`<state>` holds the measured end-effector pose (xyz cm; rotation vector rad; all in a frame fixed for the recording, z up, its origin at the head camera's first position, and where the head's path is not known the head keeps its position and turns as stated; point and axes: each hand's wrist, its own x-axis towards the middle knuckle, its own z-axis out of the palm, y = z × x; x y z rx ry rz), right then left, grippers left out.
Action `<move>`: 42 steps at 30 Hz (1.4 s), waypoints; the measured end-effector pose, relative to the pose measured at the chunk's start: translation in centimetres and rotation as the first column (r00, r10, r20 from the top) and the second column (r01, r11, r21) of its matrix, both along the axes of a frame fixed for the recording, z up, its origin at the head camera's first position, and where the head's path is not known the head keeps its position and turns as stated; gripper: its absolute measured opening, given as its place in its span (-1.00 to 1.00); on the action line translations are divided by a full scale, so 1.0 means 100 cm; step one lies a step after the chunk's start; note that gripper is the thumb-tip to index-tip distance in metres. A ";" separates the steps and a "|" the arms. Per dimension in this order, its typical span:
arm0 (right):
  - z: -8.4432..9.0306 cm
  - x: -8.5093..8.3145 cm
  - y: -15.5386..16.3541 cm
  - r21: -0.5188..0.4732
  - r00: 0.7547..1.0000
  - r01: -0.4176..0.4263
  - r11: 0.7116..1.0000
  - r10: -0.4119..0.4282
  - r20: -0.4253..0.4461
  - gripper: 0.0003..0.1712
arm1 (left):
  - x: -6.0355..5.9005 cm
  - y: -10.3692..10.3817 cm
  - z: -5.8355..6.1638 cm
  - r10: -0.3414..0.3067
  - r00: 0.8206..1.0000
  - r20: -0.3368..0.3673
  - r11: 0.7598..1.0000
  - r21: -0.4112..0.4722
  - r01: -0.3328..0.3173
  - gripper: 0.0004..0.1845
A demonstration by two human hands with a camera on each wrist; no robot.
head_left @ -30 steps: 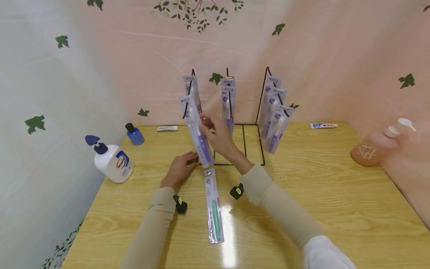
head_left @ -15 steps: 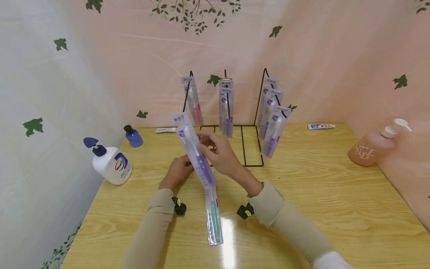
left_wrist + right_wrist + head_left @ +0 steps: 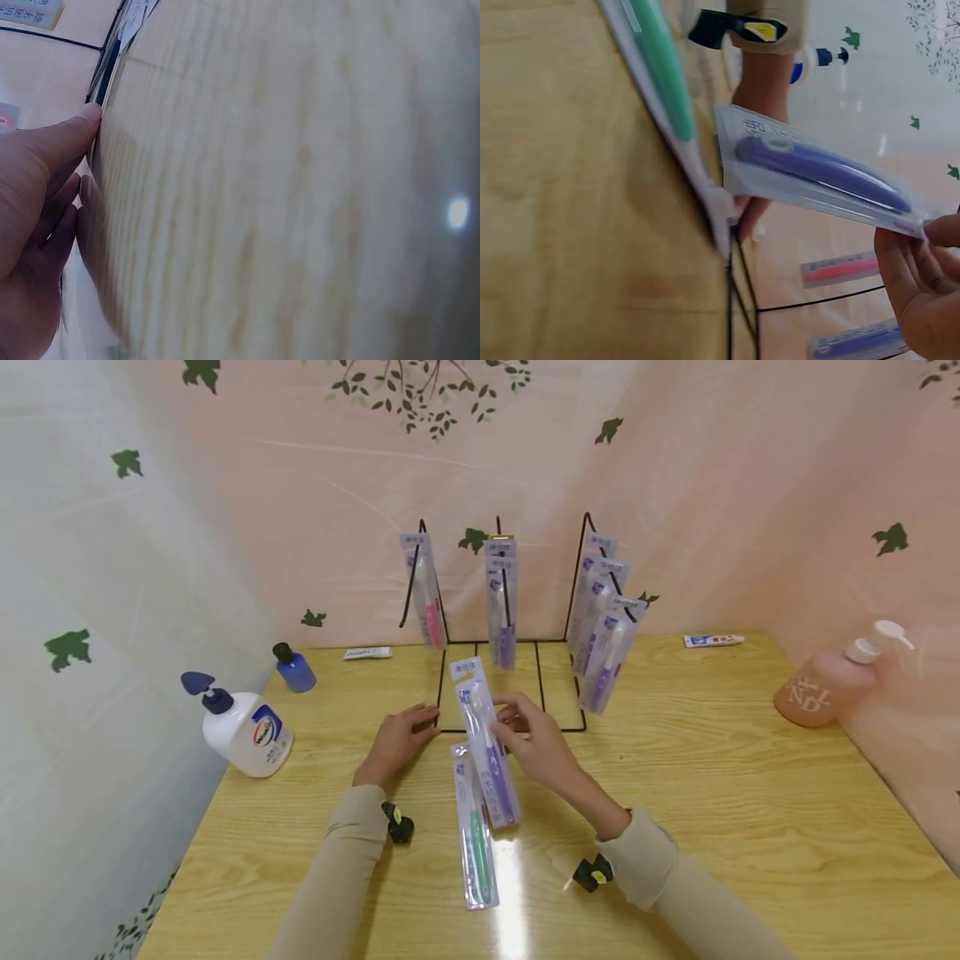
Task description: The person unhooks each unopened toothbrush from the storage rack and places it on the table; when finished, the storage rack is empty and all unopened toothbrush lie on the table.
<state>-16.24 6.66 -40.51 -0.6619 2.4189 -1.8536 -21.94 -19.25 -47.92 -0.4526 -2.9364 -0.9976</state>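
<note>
One glossy-plastic toothbrush pack (image 3: 487,758) in right grip (image 3: 543,745) — left grip (image 3: 395,743) against wire rack (image 3: 540,675), clasp unclear

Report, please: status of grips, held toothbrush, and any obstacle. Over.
Right grip pinching purple toothbrush pack, off the black rack. Left grip at rack's front left corner. Green toothbrush pack partly overlapped in head view, possibly in the way.

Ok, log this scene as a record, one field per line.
Right hand: grip on purple toothbrush pack
Left hand: at rack's near left corner
On table: green toothbrush pack
Hanging left: pink toothbrush pack
Hanging middle: overlapping packs, count unclear
Hanging right: three toothbrush packs
Left side: white pump bottle, blue bottle
Right side: orange pump bottle
</note>
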 end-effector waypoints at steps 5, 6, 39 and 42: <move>-0.020 0.010 0.011 0.023 0.979 0.034 0.999 -0.038 0.201 -0.62 | 0.001 -0.001 0.000 0.004 1.000 0.015 1.000 0.002 -0.004 -0.54; -0.024 0.012 0.012 0.024 0.969 0.038 0.999 -0.043 0.244 -0.61 | 0.001 -0.001 0.000 0.005 1.000 0.020 1.000 -0.001 -0.005 -0.54; -0.034 0.024 0.021 0.521 0.968 -0.027 0.853 -0.107 0.227 -0.75 | -0.001 -0.002 -0.001 0.008 0.999 0.053 1.000 -0.023 -0.006 -0.53; -0.022 0.014 0.014 0.472 0.989 0.019 0.881 -0.085 0.120 -0.72 | -0.001 -0.002 -0.001 0.006 0.999 0.042 1.000 -0.017 -0.005 -0.54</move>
